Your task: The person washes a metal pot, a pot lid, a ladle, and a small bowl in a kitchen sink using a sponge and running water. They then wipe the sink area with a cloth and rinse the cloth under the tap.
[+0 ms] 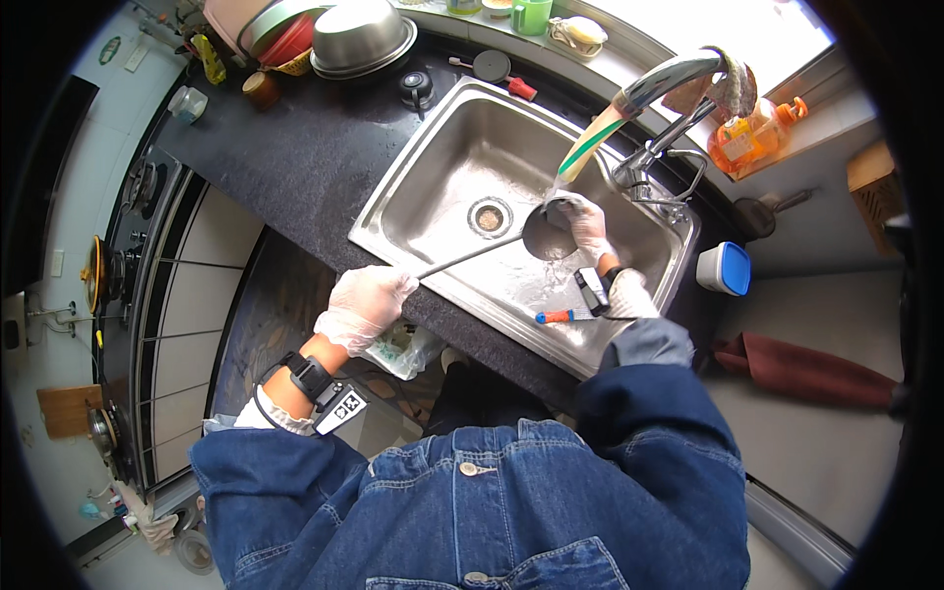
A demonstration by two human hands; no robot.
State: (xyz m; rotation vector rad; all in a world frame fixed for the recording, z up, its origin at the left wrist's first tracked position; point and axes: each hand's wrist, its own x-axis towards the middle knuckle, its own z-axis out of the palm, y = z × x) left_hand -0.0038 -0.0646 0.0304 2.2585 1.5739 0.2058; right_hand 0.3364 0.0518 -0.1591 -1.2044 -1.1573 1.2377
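Observation:
My left hand, in a clear plastic glove, grips the thin dark handle of a metal ladle over the sink's front edge. At the other end, my gloved right hand has its fingers bent over the rim of the ladle's round bowl. Something grey shows at those fingers; I cannot tell if it is a scrubber. Water runs onto the bowl from a cream hose with a green stripe fixed on the chrome faucet. Beneath is the stainless steel sink with its drain strainer.
A brush with an orange and blue handle lies in the sink near my right wrist. Steel basins and a small black lidded pot stand on the dark countertop. An orange soap bottle and a blue-lidded tub are at right.

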